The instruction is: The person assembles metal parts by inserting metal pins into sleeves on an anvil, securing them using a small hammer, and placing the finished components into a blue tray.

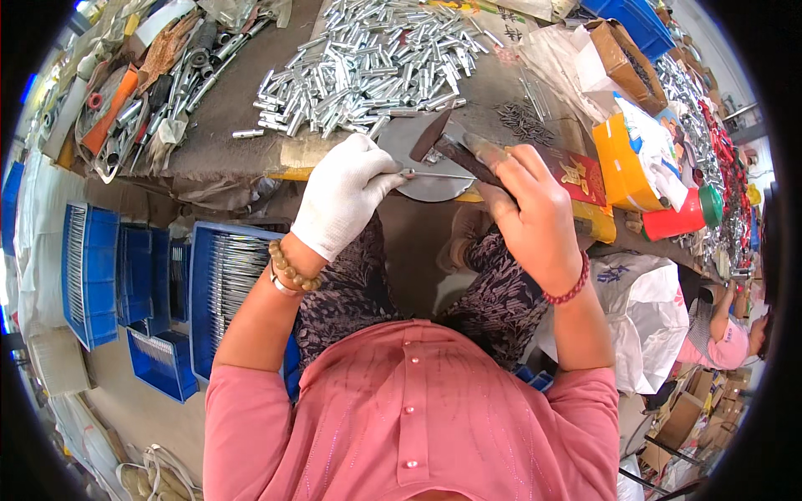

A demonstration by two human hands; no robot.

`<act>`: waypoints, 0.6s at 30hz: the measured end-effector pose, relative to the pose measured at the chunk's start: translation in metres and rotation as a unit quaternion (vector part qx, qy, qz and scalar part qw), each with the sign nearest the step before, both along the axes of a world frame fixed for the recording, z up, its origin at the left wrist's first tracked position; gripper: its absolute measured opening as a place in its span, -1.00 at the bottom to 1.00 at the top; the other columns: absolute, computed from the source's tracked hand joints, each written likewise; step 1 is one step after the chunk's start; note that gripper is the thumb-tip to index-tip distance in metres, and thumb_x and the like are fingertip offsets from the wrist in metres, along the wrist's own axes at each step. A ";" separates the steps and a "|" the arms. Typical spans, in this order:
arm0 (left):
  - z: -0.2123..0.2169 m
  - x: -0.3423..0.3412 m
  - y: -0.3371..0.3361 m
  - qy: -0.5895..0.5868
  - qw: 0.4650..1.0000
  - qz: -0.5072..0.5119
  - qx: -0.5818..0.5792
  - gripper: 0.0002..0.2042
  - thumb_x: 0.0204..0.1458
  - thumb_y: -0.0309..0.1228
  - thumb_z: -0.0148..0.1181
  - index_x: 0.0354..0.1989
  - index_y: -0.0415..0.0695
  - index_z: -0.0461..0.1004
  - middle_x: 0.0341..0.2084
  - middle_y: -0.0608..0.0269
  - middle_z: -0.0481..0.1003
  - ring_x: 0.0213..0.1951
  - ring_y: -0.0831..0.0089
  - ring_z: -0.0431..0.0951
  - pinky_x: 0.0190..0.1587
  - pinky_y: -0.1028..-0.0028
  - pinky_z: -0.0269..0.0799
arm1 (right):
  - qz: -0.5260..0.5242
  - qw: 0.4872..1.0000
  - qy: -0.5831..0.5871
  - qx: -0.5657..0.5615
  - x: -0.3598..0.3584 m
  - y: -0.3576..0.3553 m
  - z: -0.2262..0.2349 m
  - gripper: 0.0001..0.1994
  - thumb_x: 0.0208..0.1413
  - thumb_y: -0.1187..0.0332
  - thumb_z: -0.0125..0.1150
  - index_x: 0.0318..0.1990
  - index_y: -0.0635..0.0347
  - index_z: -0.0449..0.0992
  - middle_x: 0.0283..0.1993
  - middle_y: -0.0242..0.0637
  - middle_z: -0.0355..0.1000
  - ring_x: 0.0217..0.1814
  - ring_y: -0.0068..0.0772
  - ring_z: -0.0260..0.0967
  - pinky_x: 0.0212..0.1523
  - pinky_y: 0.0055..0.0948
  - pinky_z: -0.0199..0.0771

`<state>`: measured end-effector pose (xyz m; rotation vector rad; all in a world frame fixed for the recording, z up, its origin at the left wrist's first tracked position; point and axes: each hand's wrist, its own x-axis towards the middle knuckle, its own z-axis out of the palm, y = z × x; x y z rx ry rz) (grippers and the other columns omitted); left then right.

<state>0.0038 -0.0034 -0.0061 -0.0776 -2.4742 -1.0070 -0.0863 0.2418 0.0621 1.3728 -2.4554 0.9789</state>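
Observation:
My left hand (349,188), in a white knit glove, pinches one end of a thin metal rod (443,175). The rod lies level across a round grey metal plate (428,191) at the bench's near edge. My bare right hand (535,204) is wrapped round the dark handle of a hammer (430,135). The rusty hammer head hangs over the far part of the plate, just beyond the rod. Behind the plate lies a big heap of short shiny metal tubes (359,71).
Small dark pins (525,123) lie right of the heap, near a red packet (576,174) and a yellow box (626,159). Tools (138,108) crowd the far left. Blue bins (200,292) of metal rods stand at my left. Another person (718,334) sits at the far right.

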 end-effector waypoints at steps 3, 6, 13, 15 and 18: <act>0.002 -0.001 0.000 0.016 1.000 -0.010 0.005 -0.88 0.00 -0.52 0.45 -0.30 -0.19 0.64 -0.38 0.14 0.48 -0.25 0.17 0.53 -0.14 0.29 0.45 | 0.013 0.998 0.063 -0.019 0.013 -0.002 0.003 -0.49 0.08 0.59 0.28 0.23 0.02 0.60 -0.13 -0.22 0.44 -0.18 -0.12 0.53 -0.24 -0.27 0.56; 0.002 -0.002 0.003 0.029 1.000 -0.008 0.005 -0.88 -0.01 -0.53 0.45 -0.32 -0.19 0.63 -0.38 0.14 0.48 -0.26 0.16 0.53 -0.15 0.29 0.45 | 0.015 0.995 0.076 0.069 0.016 -0.001 -0.006 -0.48 0.07 0.60 0.27 0.22 -0.01 0.61 -0.13 -0.25 0.45 -0.21 -0.14 0.53 -0.25 -0.28 0.56; 0.001 -0.003 0.000 0.027 1.000 -0.004 -0.011 -0.89 -0.01 -0.54 0.44 -0.30 -0.18 0.65 -0.38 0.15 0.48 -0.27 0.17 0.53 -0.16 0.30 0.45 | 0.010 0.989 0.151 -0.002 0.019 0.001 -0.014 -0.48 0.06 0.59 0.25 0.22 0.01 0.60 -0.17 -0.28 0.41 -0.27 -0.16 0.51 -0.28 -0.26 0.56; -0.004 -0.003 0.000 0.018 1.000 -0.006 -0.005 -0.89 0.00 -0.53 0.44 -0.30 -0.18 0.66 -0.38 0.15 0.48 -0.27 0.17 0.53 -0.16 0.30 0.45 | -0.004 0.992 0.121 0.024 0.023 0.002 -0.015 -0.50 0.06 0.59 0.25 0.20 0.02 0.61 -0.15 -0.28 0.42 -0.28 -0.16 0.51 -0.29 -0.27 0.56; -0.001 -0.001 0.000 0.010 1.000 -0.001 -0.006 -0.89 0.00 -0.53 0.43 -0.29 -0.18 0.66 -0.38 0.15 0.48 -0.26 0.17 0.53 -0.16 0.31 0.45 | -0.014 0.995 0.090 0.035 0.023 0.003 -0.014 -0.50 0.07 0.59 0.26 0.20 0.00 0.62 -0.12 -0.27 0.44 -0.30 -0.16 0.51 -0.29 -0.29 0.56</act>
